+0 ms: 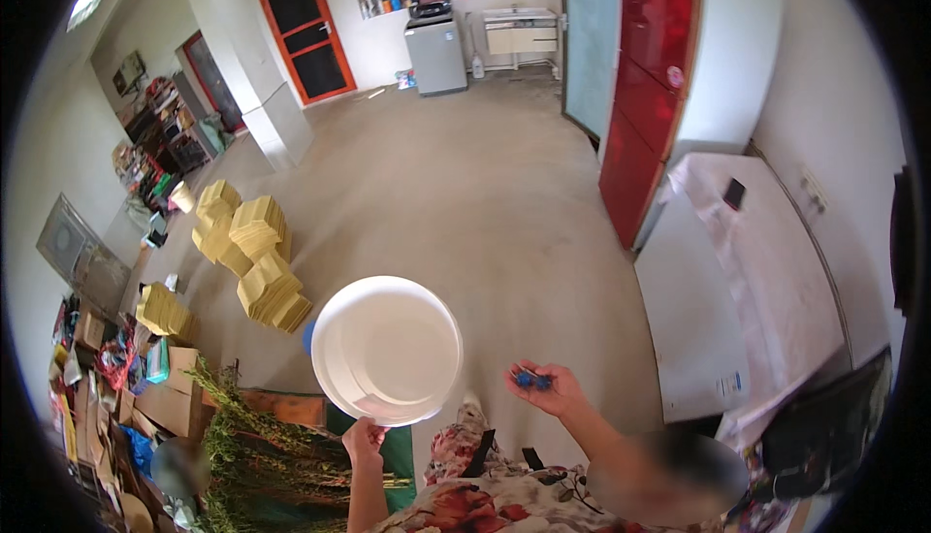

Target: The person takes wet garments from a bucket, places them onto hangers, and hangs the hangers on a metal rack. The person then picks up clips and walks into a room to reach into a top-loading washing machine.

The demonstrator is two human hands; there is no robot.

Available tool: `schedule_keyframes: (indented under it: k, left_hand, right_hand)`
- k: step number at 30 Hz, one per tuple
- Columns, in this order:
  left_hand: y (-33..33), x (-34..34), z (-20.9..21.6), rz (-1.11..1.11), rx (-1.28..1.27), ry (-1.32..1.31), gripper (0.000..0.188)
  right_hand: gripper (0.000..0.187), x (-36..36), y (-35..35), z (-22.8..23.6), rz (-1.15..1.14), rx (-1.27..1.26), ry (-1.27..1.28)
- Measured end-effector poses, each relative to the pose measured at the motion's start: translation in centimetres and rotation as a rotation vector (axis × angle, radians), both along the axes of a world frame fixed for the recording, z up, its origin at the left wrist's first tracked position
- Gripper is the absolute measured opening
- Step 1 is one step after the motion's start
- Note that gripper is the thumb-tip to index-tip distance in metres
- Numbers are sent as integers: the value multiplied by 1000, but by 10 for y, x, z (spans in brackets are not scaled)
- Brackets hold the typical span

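My left hand [364, 443] pinches the near rim of a large white bucket [335, 349], which is tilted so that its bare inside faces up toward me. A bit of blue shows at the bucket's left side. To the right of the bucket, my right hand [555, 399] is turned palm up, fingers curled around a few small dark blue pieces [527, 379]. Their exact kind is too small to make out. The two hands are apart, with my floral clothing [465, 509] between and below them.
Stacks of folded yellow paper [267, 290] stand on the floor at left. Cut leafy stalks [262, 455] and cardboard boxes [175, 392] lie at lower left. A white chest freezer [689, 329] under a pale cloth and a red cabinet [645, 106] line the right. A washing machine [435, 56] stands far back.
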State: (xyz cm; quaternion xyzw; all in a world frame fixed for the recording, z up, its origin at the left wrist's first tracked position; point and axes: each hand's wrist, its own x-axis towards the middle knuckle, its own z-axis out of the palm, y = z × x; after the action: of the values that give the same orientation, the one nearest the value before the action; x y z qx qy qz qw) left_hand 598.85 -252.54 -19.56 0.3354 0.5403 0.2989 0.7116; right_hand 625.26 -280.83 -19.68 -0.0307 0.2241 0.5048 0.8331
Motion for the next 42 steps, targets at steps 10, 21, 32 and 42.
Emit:
schedule_keyframes:
  k: [10, 21, 32, 42]
  left_hand:
    - [184, 302, -22, 71, 45, 111, 16]
    - [370, 658, -67, 52, -165, -14, 18]
    - [518, 928, -16, 247, -53, 69, 27]
    - [667, 1192, -38, 373, 5, 189, 19]
  right_hand:
    - [33, 271, 150, -19, 40, 18, -54]
    - [30, 581, 212, -61, -303, -291, 45]
    - [32, 993, 503, -27, 67, -35, -81]
    - [41, 1313, 756, 63, -103, 275, -143]
